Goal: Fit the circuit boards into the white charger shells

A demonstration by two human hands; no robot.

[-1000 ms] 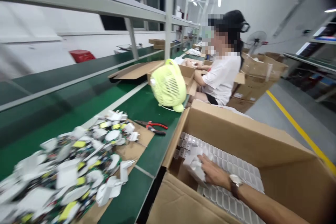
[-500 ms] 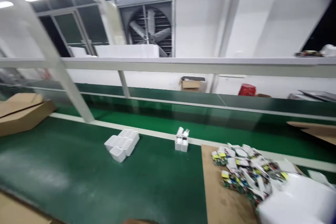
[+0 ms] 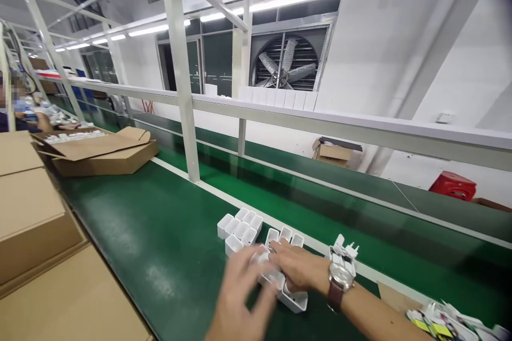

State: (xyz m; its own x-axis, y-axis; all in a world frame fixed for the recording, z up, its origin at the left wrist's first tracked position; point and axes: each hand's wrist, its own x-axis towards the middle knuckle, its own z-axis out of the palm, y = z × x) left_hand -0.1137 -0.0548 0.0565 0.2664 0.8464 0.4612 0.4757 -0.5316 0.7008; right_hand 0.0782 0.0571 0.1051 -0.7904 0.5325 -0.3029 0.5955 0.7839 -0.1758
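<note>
Low in the centre, my right hand (image 3: 294,266), with a watch (image 3: 341,275) at the wrist, reaches over a cluster of open-topped white plastic cases (image 3: 295,301), its fingers closed about them; the fingertips are partly hidden. My left hand (image 3: 240,290), smeared by motion, is at the near left side of that cluster, thumb and fingers apart. Against it on the left stands another block of white plastic cases (image 3: 242,225). To the right of my hands, a small group of white cases holds white plug parts (image 3: 347,251).
A cardboard sheet (image 3: 394,298) carries circuit boards with white parts (image 3: 444,319) at the lower right. Cardboard boxes (image 3: 32,213) line the left edge of the green bench (image 3: 160,245). A white post (image 3: 182,80) rises from the bench. A person's arm (image 3: 42,120) shows at far left.
My view has swung left. Both my hands have come into sight, and a white case cluster, earlier blurred at the lower right, now appears beside the left block.
</note>
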